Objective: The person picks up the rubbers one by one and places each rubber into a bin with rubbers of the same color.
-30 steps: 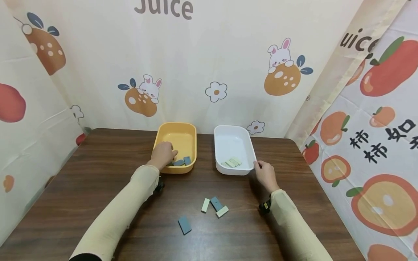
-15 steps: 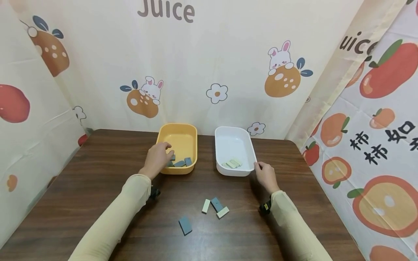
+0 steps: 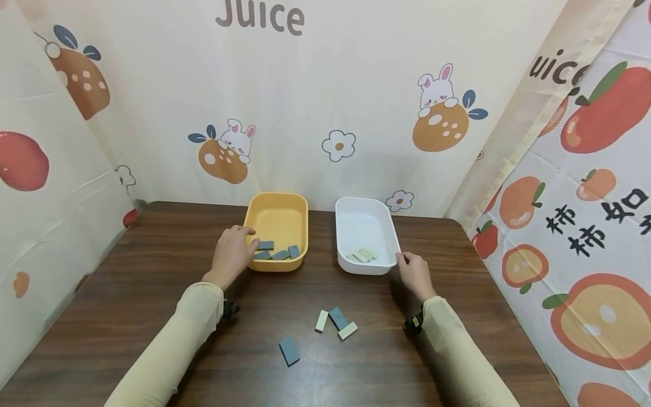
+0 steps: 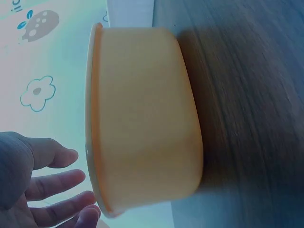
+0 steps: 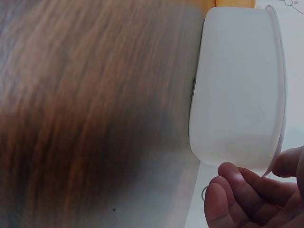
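My left hand (image 3: pixel 231 254) hovers at the left edge of a yellow plastic bin (image 3: pixel 277 217), its fingers loosely bent and holding nothing. Seen from the left wrist, the fingertips (image 4: pixel 71 178) lie right by the bin's rim. Several blue-grey blocks (image 3: pixel 281 255) lie at the near end inside. On the other side, my right hand (image 3: pixel 415 275) pinches the near right corner of a white plastic bin (image 3: pixel 363 226). In the right wrist view the thumb is at the rim and the fingers (image 5: pixel 232 175) are against the outer wall. Several pale green blocks (image 3: pixel 363 254) sit inside that bin.
On the brown wooden table (image 3: pixel 244 350) lie a blue-grey block (image 3: pixel 289 351), a second blue-grey block (image 3: pixel 338 318), and two pale green blocks, one upright-lying (image 3: pixel 321 321) and one slanted (image 3: pixel 348 331). Printed cloth (image 3: pixel 305 85) hangs behind and beside the table.
My left hand has drawn back leftward and toward me from inside the yellow bin to its left rim, uncovering a blue-grey block there. The right hand stays at the white bin.
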Action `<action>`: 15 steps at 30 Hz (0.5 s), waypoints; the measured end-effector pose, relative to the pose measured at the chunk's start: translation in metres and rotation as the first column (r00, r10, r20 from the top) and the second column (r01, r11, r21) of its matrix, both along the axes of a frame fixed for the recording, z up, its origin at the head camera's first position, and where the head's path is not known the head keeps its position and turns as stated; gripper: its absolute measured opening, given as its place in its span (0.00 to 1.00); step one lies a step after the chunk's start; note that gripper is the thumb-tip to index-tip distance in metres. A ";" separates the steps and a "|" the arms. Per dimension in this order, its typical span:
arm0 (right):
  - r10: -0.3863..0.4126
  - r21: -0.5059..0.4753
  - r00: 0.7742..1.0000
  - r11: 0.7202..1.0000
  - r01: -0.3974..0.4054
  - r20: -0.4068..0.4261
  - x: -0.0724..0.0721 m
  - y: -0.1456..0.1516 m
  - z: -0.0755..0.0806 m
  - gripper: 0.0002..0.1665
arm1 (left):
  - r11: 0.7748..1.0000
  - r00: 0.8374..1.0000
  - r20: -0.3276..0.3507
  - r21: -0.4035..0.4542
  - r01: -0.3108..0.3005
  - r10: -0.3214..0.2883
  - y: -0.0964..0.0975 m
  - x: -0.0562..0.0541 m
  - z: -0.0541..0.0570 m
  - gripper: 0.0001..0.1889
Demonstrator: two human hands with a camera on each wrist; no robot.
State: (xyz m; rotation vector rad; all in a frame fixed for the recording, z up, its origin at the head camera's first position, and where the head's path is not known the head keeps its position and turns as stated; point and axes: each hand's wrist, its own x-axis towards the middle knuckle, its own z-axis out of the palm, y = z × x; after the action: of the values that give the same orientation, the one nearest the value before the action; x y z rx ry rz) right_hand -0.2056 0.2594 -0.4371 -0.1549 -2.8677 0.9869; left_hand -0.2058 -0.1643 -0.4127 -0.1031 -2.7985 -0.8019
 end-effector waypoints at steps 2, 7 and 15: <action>0.002 0.004 1.000 1.000 -0.002 -0.001 0.000 0.000 0.000 0.24 | 1.000 1.000 0.004 0.003 -0.012 0.012 -0.003 0.000 -0.001 0.19; -0.002 0.008 1.000 1.000 0.002 -0.006 0.000 -0.002 0.000 0.24 | 1.000 0.999 0.028 0.001 -0.028 0.028 -0.008 0.001 -0.004 0.25; -0.006 0.007 1.000 1.000 0.006 -0.004 0.000 -0.002 0.000 0.25 | 1.000 0.997 0.078 -0.007 -0.030 0.031 -0.014 0.005 -0.009 0.28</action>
State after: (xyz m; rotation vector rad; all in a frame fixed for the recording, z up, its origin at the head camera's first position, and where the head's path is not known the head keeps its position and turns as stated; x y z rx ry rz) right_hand -0.2051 0.2573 -0.4368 -0.1612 -2.8648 0.9751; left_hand -0.2013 -0.1781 -0.4214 -0.0309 -2.8679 -0.8079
